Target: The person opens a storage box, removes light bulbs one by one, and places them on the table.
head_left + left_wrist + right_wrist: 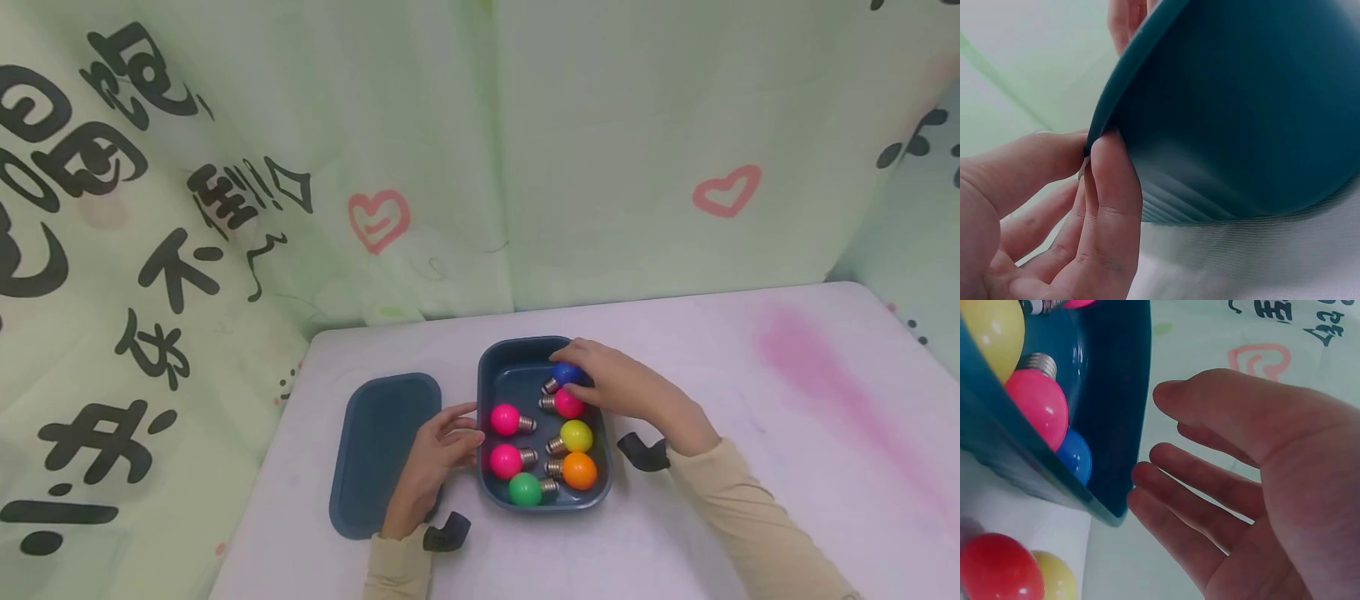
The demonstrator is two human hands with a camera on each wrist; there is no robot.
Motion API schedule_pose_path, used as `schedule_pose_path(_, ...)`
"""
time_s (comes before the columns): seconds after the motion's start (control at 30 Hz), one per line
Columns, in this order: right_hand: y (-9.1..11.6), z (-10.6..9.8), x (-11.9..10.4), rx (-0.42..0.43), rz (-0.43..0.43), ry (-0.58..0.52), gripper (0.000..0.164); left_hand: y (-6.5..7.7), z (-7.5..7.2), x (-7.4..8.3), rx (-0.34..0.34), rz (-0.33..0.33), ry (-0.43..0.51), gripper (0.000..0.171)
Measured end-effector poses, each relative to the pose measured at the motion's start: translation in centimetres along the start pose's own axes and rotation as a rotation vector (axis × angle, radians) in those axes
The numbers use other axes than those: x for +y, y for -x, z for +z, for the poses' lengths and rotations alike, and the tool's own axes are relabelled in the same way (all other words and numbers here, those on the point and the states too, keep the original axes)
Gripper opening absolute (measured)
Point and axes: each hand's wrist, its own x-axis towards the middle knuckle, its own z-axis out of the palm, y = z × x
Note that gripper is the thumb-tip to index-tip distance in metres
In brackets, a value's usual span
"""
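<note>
My left hand (444, 446) is at the left wall of a dark blue plastic box (517, 379); in the left wrist view its thumb and forefinger pinch the rim. Over the box's far right corner reaches my right hand (618, 379), close to a blue light bulb (566, 372) and a pink bulb (570, 403). Its fingers look spread and hold nothing in the right wrist view. Also inside lie a yellow bulb (577, 436), an orange bulb (580, 471), a green bulb (525, 489) and two more pink bulbs (506, 419), all with metal screw bases.
Left of the box a flat dark blue lid (382, 450) lies on the pale tablecloth (697, 350). A red bulb (1000, 569) and a yellow one show beyond the box wall in the right wrist view. A patterned curtain (600, 125) hangs behind the table.
</note>
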Motion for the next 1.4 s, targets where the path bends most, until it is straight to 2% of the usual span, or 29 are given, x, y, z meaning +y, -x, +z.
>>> schedule_pose_path(0.27, -0.9, 1.2, -1.3, -0.007, -0.080, -0.027, 0.043, 0.1, -0.2, 0.1, 0.006, 0.003, 0.000, 0.051)
schedule_pose_path(0.5, -1.4, 1.7, -2.2, -0.034, -0.089, -0.023, 0.043, -0.3, -0.3, 0.3, -0.004, -0.005, -0.002, 0.051)
schedule_pose_path(0.7, -2.1, 2.5, -2.9, -0.067, -0.112, -0.001, 0.047, 0.1, -0.6, 0.5, 0.004, 0.004, 0.009, 0.052)
schedule_pose_path(1.4, -4.1, 5.3, -3.3, -0.157, -0.123, 0.058, 0.047, 0.3, 0.0, 0.3, -0.018, -0.001, 0.025, 0.052)
